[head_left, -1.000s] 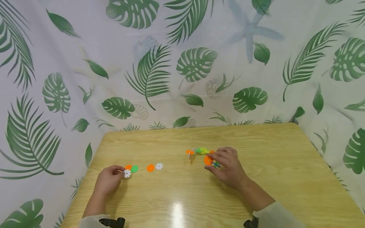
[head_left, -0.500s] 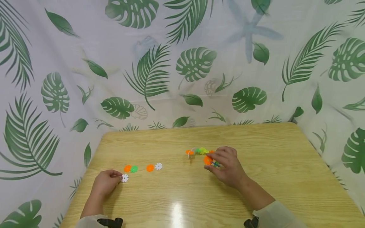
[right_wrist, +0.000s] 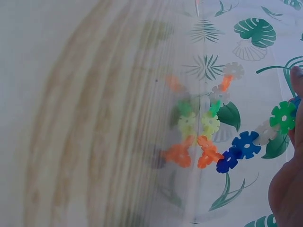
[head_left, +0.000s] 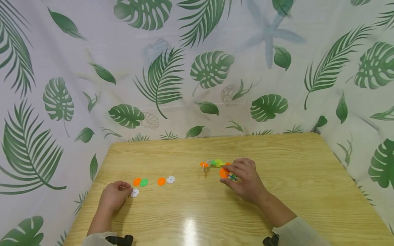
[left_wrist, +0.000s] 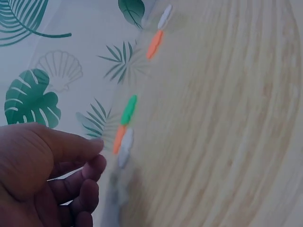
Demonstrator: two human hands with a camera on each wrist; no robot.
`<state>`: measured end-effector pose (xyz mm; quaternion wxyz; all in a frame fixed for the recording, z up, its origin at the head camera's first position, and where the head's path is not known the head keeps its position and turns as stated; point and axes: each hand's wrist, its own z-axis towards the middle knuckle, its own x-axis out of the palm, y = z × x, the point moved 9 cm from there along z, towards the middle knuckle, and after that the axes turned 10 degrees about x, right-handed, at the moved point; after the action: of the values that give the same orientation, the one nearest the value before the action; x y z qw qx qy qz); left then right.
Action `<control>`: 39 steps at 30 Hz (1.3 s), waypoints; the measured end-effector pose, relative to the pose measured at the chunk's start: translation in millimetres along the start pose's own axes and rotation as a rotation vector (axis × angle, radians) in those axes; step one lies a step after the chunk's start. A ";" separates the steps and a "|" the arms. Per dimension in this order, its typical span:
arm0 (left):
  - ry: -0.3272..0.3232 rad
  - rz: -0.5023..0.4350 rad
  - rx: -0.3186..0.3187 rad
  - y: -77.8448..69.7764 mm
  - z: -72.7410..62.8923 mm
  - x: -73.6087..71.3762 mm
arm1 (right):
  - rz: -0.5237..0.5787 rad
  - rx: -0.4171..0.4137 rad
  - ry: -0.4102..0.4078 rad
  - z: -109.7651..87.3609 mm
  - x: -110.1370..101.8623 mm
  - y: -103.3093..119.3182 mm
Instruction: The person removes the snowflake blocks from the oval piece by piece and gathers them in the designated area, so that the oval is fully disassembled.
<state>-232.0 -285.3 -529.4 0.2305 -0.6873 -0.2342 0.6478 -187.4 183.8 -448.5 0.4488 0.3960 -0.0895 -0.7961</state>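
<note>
In the head view my left hand [head_left: 114, 196] rests at the table's left, its fingertips beside a white notched disc [head_left: 134, 193]. The left wrist view shows a small gap between the loosely curled fingers and that white disc [left_wrist: 126, 146], which lies on the wood. My right hand [head_left: 246, 179] holds a chain of interlocking notched plastic discs [head_left: 219, 163]. Seen from the right wrist, the chain runs through white, orange, green, yellow and blue discs [right_wrist: 246, 144] to the green disc [right_wrist: 282, 117] by the fingers [right_wrist: 297, 80]. My right hand hides the end of the chain.
An orange disc [head_left: 137, 181] and a green disc [head_left: 144, 182] lie touching, just behind the white one. Farther right are another orange disc [head_left: 161, 181] and white disc [head_left: 170, 179]. A leaf-patterned cloth [head_left: 172, 85] rises behind the wooden table [head_left: 191, 201].
My left hand has drawn the white disc toward me, away from the orange and green ones, and its fingers have now let go. The right hand with the chain has stayed almost still.
</note>
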 end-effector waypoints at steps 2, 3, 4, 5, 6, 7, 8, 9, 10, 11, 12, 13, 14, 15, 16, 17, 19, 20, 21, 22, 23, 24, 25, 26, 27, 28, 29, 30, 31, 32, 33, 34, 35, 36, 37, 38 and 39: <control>-0.023 -0.022 0.013 -7.0 -0.9 -1.3 | 0.001 -0.001 -0.001 0.3 -0.2 0.5; -0.035 -0.035 0.021 -11.1 -1.1 -1.6 | 0.001 -0.003 -0.002 0.4 -0.3 0.8; -0.046 -0.050 0.035 -16.0 -1.2 -1.8 | 0.002 -0.005 -0.004 0.4 -0.4 1.2; -0.056 -0.067 0.042 -20.8 -1.6 -1.5 | 0.003 -0.009 -0.006 0.3 -0.5 1.5; -0.063 -0.078 0.054 -26.5 -1.8 -1.3 | 0.005 -0.012 -0.009 0.3 -0.7 1.9; -0.072 -0.090 0.066 -32.1 -1.5 -0.8 | 0.008 -0.014 -0.013 0.3 -0.9 2.1; -0.080 -0.098 0.080 -38.2 -0.9 -0.1 | 0.011 -0.017 -0.016 0.3 -1.0 2.3; -0.082 -0.109 0.092 -44.3 -0.3 1.1 | 0.012 -0.018 -0.019 0.4 -1.1 2.4; -0.083 -0.126 0.102 -50.3 -0.2 2.4 | 0.015 -0.018 -0.021 0.4 -1.0 2.5; -0.084 -0.134 0.114 -56.7 0.2 3.8 | 0.017 -0.020 -0.023 0.3 -0.9 2.8; -0.082 -0.148 0.127 -63.3 0.4 5.4 | 0.017 -0.021 -0.026 0.4 -0.8 3.0; -0.081 -0.163 0.141 -70.0 0.9 7.0 | 0.018 -0.021 -0.027 0.5 -0.7 3.2; -0.080 -0.178 0.157 -77.0 1.3 8.7 | 0.018 -0.022 -0.027 0.5 -0.4 3.5; -0.077 -0.195 0.172 -84.0 1.6 10.7 | 0.018 -0.024 -0.028 0.5 -0.2 3.8; -0.076 -0.211 0.189 -90.9 2.1 12.5 | 0.020 -0.027 -0.029 0.5 0.0 4.2; -0.071 -0.222 0.204 -97.5 2.8 15.1 | 0.022 -0.029 -0.029 0.5 0.1 4.6; -0.056 -0.263 0.232 -110.1 4.4 21.5 | 0.027 -0.032 -0.030 0.5 0.3 5.3; -0.045 -0.282 0.246 -116.1 5.4 25.4 | 0.028 -0.033 -0.031 0.6 0.3 5.7; -0.033 -0.299 0.259 -122.0 6.3 29.4 | 0.029 -0.034 -0.032 0.7 0.3 6.1; -0.021 -0.314 0.273 -127.9 7.0 33.4 | 0.031 -0.036 -0.033 0.8 0.4 6.6; -0.006 -0.329 0.287 -133.8 7.3 37.7 | 0.033 -0.038 -0.032 1.0 0.7 7.2; 0.005 -0.340 0.305 -139.7 7.6 41.6 | 0.034 -0.039 -0.031 1.0 1.1 7.7; 0.018 -0.349 0.322 -146.0 8.2 45.9 | 0.036 -0.039 -0.032 1.1 1.1 7.9; 0.034 -0.357 0.338 -152.1 8.2 50.3 | 0.036 -0.039 -0.031 1.2 1.3 8.1; 0.049 -0.365 0.353 -158.1 8.0 54.6 | 0.039 -0.041 -0.030 1.0 1.4 8.4; 0.064 -0.372 0.367 -163.8 7.6 58.9 | 0.041 -0.045 -0.030 0.7 1.7 9.0; 0.079 -0.378 0.380 -169.4 6.9 62.9 | 0.040 -0.046 -0.028 0.4 2.1 9.3; 0.091 -0.384 0.392 -174.8 6.4 66.6 | 0.039 -0.048 -0.029 0.0 2.2 9.8; 0.104 -0.393 0.403 -180.4 5.5 69.8 | 0.039 -0.047 -0.027 -0.2 2.4 10.1; 0.116 -0.402 0.414 -186.0 4.7 72.7 | 0.036 -0.047 -0.024 -0.5 2.8 10.3; 0.127 -0.411 0.427 -191.5 4.3 75.4 | 0.036 -0.047 -0.021 -0.6 3.0 10.7; 0.137 -0.423 0.438 -197.0 4.0 77.8 | 0.032 -0.047 -0.018 -0.4 3.1 11.1; 0.149 -0.435 0.450 -202.8 3.7 80.1 | 0.029 -0.044 -0.015 0.0 3.0 11.3; 0.161 -0.447 0.459 -208.5 3.8 82.6 | 0.028 -0.044 -0.014 0.6 2.8 11.9; 0.174 -0.457 0.468 -213.0 3.3 85.3 | 0.026 -0.042 -0.010 1.0 3.5 12.5; 0.187 -0.466 0.477 -217.3 2.8 88.3 | 0.025 -0.042 -0.007 1.4 4.0 13.2; 0.198 -0.471 0.486 -221.5 2.3 91.3 | 0.026 -0.042 -0.006 1.7 4.4 14.0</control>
<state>-234.8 -54.9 -463.6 0.5520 -0.5990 -0.2017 0.5439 -180.9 171.8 -442.8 0.4672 0.3830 -0.0791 -0.7930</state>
